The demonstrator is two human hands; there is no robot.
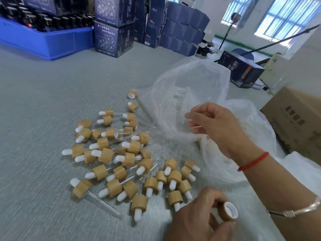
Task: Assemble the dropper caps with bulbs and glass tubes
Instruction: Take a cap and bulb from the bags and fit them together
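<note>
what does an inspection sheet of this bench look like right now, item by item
surface: grey table, textured, partly covered by loose plastic.
job's things: pile of bamboo caps with white bulbs, several with glass tubes fitted; one cap held open end up; clear plastic bag.
clutter: brown carton at the right edge.
grippers: left hand grips the cap; right hand, its fingers at the bag's mouth, grip unclear.
cables: thin dark cords near a stand by the far wall, blurred.
surroundings: blue crate of dark bottles, stacked navy boxes, barred windows.
</note>
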